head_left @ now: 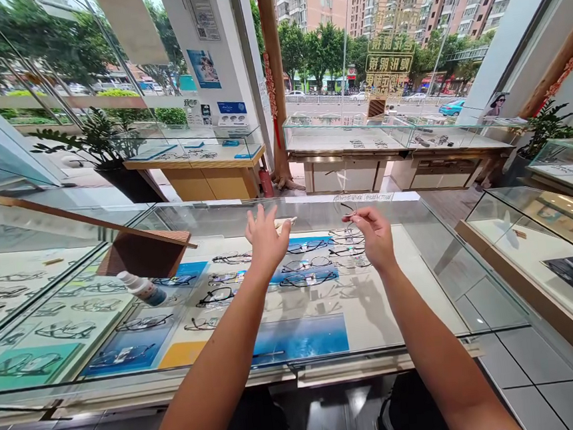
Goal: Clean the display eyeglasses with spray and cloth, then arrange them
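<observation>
Eyeglasses (346, 206) sit pinched in the right hand (376, 232), left hand (267, 235) apart.

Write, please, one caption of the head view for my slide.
Above a glass eyewear showcase, the right hand pinches thin eyeglasses while the left hand is spread.

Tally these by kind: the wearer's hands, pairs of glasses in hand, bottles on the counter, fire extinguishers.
Hands, left hand and right hand: 2
Glasses in hand: 1
Bottle on the counter: 1
Fire extinguisher: 1
Total: 5
</observation>
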The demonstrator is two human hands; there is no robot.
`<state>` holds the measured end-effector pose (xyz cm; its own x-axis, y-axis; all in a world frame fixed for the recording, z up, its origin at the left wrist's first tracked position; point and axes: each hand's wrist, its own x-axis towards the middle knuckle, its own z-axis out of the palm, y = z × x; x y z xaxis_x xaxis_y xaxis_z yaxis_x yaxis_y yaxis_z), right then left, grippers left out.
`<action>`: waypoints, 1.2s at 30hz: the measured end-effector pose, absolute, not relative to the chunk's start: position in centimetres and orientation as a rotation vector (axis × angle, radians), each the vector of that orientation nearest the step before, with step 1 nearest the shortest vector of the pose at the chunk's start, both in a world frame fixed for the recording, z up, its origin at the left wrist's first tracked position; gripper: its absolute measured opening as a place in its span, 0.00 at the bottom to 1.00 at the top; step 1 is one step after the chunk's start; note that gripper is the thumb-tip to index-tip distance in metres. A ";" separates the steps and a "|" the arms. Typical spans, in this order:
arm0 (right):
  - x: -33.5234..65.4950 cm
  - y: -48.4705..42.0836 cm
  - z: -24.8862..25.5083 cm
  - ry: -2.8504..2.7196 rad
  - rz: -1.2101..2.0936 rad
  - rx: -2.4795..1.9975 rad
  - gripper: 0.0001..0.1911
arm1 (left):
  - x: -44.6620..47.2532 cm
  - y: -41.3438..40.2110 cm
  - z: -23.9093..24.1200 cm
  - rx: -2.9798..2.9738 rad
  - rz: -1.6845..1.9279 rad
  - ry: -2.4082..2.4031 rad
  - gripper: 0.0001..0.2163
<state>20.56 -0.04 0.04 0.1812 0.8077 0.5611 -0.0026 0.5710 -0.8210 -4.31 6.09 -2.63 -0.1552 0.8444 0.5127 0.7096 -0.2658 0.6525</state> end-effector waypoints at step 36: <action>20.0 -0.7 -0.3 -1.171 0.386 -1.008 0.15 | -0.2 1.1 -0.6 2.011 2.127 1.321 0.25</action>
<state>19.96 -0.68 -0.30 0.3876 0.7179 0.5783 0.2335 0.5304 -0.8150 -0.21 1.06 -0.57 -0.2143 0.4686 0.8570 0.5603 -0.6597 0.5008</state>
